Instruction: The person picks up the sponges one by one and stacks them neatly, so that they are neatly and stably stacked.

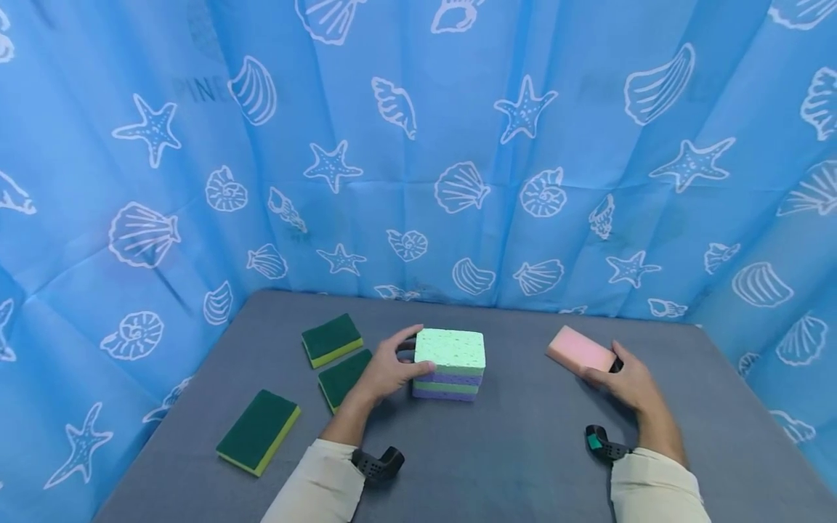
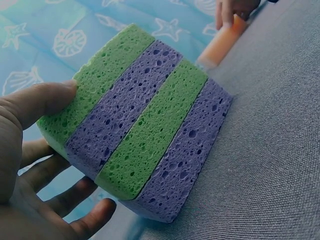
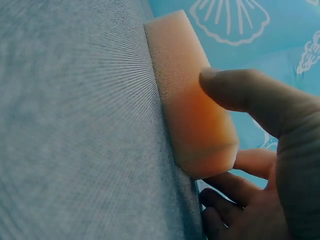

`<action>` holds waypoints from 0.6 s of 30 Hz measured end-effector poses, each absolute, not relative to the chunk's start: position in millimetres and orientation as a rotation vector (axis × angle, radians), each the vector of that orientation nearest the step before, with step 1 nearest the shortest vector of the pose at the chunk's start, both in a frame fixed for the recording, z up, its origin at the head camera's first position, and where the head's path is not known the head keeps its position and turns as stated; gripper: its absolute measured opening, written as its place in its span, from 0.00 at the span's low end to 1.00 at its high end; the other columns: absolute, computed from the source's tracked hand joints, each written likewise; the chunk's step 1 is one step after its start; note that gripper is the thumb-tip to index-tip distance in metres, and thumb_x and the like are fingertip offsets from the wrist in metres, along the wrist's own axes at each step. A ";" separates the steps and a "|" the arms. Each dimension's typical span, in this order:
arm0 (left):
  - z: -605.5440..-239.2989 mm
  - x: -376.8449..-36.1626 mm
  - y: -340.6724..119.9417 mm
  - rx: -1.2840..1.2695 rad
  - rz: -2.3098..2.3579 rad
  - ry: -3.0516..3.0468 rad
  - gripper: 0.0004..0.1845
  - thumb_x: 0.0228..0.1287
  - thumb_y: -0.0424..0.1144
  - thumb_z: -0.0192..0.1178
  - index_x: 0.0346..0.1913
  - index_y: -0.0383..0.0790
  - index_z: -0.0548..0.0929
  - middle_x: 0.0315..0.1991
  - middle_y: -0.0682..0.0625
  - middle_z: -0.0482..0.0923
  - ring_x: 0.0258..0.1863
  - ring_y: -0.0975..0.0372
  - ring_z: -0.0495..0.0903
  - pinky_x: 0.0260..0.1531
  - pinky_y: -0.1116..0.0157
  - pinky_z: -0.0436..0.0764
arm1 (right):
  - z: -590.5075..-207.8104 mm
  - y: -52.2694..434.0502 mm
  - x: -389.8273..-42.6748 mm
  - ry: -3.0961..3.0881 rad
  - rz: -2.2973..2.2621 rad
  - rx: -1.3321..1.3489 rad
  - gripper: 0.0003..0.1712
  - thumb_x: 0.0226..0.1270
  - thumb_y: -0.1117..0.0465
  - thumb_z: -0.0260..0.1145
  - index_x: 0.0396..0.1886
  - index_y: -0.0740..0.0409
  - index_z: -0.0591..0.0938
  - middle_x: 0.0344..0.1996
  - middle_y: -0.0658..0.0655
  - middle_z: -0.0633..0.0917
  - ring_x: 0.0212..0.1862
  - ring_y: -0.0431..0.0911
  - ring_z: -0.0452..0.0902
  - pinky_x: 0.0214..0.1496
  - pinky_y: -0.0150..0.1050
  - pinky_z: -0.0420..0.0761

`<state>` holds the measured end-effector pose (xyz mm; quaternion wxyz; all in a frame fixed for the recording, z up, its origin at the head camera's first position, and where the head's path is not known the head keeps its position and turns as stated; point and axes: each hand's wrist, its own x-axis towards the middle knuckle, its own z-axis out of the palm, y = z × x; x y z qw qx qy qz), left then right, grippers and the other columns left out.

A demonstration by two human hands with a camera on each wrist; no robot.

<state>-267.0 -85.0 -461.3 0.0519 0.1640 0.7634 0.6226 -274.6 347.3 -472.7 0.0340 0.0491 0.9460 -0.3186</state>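
Note:
A stack of green and purple sponges [image 1: 451,367] stands mid-table; the left wrist view shows its striped side [image 2: 145,125]. My left hand [image 1: 413,352] grips the stack's left end, thumb on the near side and fingers round the far side [image 2: 75,150]. A pink sponge [image 1: 578,349] lies flat to the right, seen as orange in the right wrist view [image 3: 195,115]. My right hand [image 1: 603,362] pinches its near end, with the thumb on top and the fingers curled past the end [image 3: 225,120]. The pink sponge also shows beyond the stack [image 2: 220,45].
Three dark green scouring sponges with yellow bases lie at the left [image 1: 331,338], [image 1: 343,378], [image 1: 259,430]. The grey table [image 1: 510,450] is walled on three sides by a blue seashell-print curtain [image 1: 458,145]. Black wrist mounts [image 1: 379,463] sit on both sleeves.

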 end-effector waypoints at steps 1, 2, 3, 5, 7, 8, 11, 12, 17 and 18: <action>-459.8 -266.6 -84.9 0.501 1.891 2.319 0.38 0.61 0.37 0.68 0.73 0.39 0.63 0.62 0.33 0.66 0.54 0.40 0.72 0.39 0.54 0.79 | -473.2 347.6 -275.3 2.911 -0.964 0.142 0.63 0.60 0.40 0.67 0.71 0.80 0.43 0.65 0.85 0.50 0.66 0.77 0.45 0.62 0.69 0.53; -457.3 -265.5 -84.8 0.502 1.886 2.315 0.38 0.61 0.36 0.67 0.73 0.38 0.62 0.62 0.32 0.66 0.54 0.39 0.72 0.39 0.54 0.79 | -473.7 347.9 -275.8 2.911 -0.947 0.136 0.63 0.60 0.40 0.67 0.70 0.80 0.44 0.65 0.85 0.51 0.65 0.77 0.46 0.61 0.69 0.54; -452.8 -263.2 -84.7 0.511 1.881 2.316 0.38 0.62 0.35 0.67 0.73 0.36 0.62 0.62 0.32 0.65 0.54 0.39 0.72 0.39 0.55 0.79 | -474.0 348.0 -276.0 2.910 -0.931 0.133 0.63 0.59 0.40 0.67 0.70 0.81 0.44 0.64 0.86 0.51 0.65 0.77 0.46 0.61 0.69 0.54; -444.1 -258.5 -85.1 0.518 1.873 2.310 0.38 0.62 0.34 0.66 0.72 0.34 0.61 0.62 0.30 0.65 0.54 0.39 0.72 0.40 0.55 0.79 | -474.5 348.0 -277.1 2.909 -0.916 0.134 0.62 0.59 0.41 0.68 0.70 0.81 0.46 0.64 0.86 0.52 0.64 0.77 0.48 0.61 0.69 0.54; -435.2 -253.6 -85.4 0.525 1.869 2.305 0.38 0.62 0.33 0.66 0.72 0.33 0.61 0.62 0.30 0.65 0.54 0.39 0.72 0.41 0.55 0.79 | -474.9 347.8 -277.6 2.910 -0.929 0.152 0.60 0.59 0.42 0.68 0.70 0.80 0.48 0.64 0.85 0.53 0.64 0.77 0.49 0.61 0.69 0.55; -431.2 -251.3 -85.3 0.529 1.871 2.306 0.37 0.62 0.33 0.66 0.72 0.32 0.62 0.61 0.30 0.66 0.54 0.39 0.72 0.41 0.55 0.79 | -475.2 347.7 -277.7 2.914 -0.938 0.161 0.60 0.59 0.42 0.69 0.70 0.80 0.49 0.64 0.85 0.54 0.64 0.76 0.50 0.61 0.69 0.55; -426.5 -248.3 -85.2 0.529 1.877 2.305 0.37 0.62 0.33 0.66 0.72 0.32 0.62 0.61 0.30 0.66 0.53 0.38 0.73 0.41 0.55 0.79 | -475.8 347.3 -277.6 2.922 -0.976 0.186 0.58 0.60 0.42 0.68 0.70 0.78 0.51 0.64 0.84 0.55 0.64 0.75 0.52 0.61 0.68 0.56; -425.8 -247.6 -85.1 0.530 1.878 2.306 0.37 0.62 0.33 0.66 0.71 0.32 0.62 0.61 0.30 0.66 0.53 0.38 0.73 0.41 0.55 0.79 | -475.8 347.2 -277.5 2.924 -0.987 0.193 0.58 0.60 0.41 0.68 0.70 0.78 0.52 0.64 0.84 0.55 0.64 0.75 0.52 0.60 0.68 0.57; -427.2 -247.2 -85.2 0.535 1.882 2.303 0.37 0.62 0.33 0.66 0.72 0.31 0.62 0.61 0.29 0.65 0.53 0.38 0.73 0.41 0.55 0.79 | -474.7 345.2 -274.7 2.946 -1.068 0.182 0.56 0.61 0.41 0.67 0.71 0.77 0.53 0.63 0.83 0.59 0.60 0.72 0.59 0.57 0.66 0.62; -427.7 -247.2 -85.3 0.537 1.882 2.300 0.37 0.62 0.33 0.66 0.72 0.31 0.62 0.61 0.29 0.65 0.53 0.38 0.73 0.41 0.55 0.79 | -474.4 344.2 -273.7 2.951 -1.090 0.174 0.56 0.61 0.41 0.68 0.70 0.77 0.54 0.62 0.83 0.61 0.59 0.71 0.61 0.56 0.65 0.64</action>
